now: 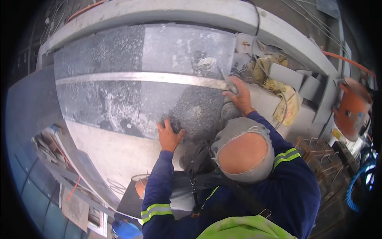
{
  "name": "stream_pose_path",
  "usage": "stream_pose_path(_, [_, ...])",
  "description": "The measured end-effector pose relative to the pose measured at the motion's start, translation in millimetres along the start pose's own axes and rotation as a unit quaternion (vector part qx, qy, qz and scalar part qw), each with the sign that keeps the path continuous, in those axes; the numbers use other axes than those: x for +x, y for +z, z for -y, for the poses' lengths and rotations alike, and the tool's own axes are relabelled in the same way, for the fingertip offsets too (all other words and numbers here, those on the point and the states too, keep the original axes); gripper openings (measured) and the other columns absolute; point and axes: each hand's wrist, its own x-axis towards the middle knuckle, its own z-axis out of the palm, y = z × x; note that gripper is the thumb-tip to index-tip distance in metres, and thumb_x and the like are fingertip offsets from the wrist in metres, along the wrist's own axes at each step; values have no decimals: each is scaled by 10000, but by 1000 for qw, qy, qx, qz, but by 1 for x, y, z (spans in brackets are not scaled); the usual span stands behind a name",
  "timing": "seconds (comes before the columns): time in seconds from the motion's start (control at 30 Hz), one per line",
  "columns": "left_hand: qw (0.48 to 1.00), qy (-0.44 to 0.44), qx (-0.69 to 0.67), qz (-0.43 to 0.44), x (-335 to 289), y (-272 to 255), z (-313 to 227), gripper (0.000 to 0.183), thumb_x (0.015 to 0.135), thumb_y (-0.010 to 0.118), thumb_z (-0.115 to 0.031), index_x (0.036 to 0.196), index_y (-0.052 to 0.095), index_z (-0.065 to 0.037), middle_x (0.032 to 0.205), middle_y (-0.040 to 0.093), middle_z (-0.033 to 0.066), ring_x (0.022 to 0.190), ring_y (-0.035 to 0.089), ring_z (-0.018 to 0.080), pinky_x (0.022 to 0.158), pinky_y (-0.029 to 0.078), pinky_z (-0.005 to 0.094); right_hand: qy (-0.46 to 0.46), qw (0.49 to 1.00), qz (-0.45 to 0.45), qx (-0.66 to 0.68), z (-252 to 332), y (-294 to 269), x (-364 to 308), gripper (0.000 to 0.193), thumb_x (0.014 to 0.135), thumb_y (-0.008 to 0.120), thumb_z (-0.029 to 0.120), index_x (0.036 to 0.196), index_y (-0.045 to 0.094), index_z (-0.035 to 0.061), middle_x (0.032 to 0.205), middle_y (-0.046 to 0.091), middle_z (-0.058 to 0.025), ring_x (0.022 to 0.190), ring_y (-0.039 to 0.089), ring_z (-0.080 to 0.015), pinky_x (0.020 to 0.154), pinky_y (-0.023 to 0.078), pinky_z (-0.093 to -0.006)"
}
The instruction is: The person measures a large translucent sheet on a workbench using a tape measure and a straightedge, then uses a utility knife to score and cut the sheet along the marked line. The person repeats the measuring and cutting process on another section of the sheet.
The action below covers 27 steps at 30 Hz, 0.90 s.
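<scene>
In the head view, the left hand lies at the near edge of a grey slab surface, palm down, its fingers and thumb spread apart, and no object shows in its grasp. The right hand is curled around a grey tool at the right end of this surface; the thin front of the tool points up and to the left, and its lower part is partly hidden by a grey cap on the bent head.

The slab surface lies on a whitish counter and shows lighter and darker sections, with white smears and a dark, speckled patch between the two hands. A pale, flat strip crosses it lengthwise, its right end near the right hand.

Both arms wear navy sleeves with reflective bands, and a yellow-green garment shows at the lower edge. To the right of the slab surface are crumpled yellow sacking and pale flat pieces; a dark cable runs down toward them. Farther right are an orange-red object, brown boxes and a blue coiled hose.
</scene>
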Motion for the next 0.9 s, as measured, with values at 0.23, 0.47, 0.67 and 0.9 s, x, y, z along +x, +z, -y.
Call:
stream_pose_path(0.23, [803,-83,-581,103,-35,-53,-17,623,909,818,-316,1398,508,-88,1264,561,142,1099,615,286,927,531,444,107,993,32,-39,138,-144,-19,389,965,782,348,1231,710,73,1083,708,-171,1042,703,-361,915,548,-422])
stream_pose_path(0.47, [711,55,-684,151,-174,-212,-171,759,964,783,-369,1530,382,-61,1389,527,133,1226,591,276,991,536,460,35,994,95,32,378,-272,-50,576,904,832,449,1266,672,31,1172,718,-201,1098,692,-377,935,526,-463])
stream_pose_path(0.67, [721,225,-571,323,-337,-349,-332,860,963,791,-479,1563,351,-48,1501,472,194,1357,561,346,1074,541,508,1,997,-78,-20,574,-350,-164,707,834,872,404,1385,574,76,1187,699,-193,1058,711,-397,890,537,-520])
stream_pose_path(0.9, [756,350,-236,500,-465,-454,-421,778,976,810,-417,1528,417,-34,1399,557,212,1275,635,352,980,607,485,120,881,-456,29,739,-569,-308,659,860,851,312,1394,536,89,1019,762,-180,924,758,-319,806,565,-427])
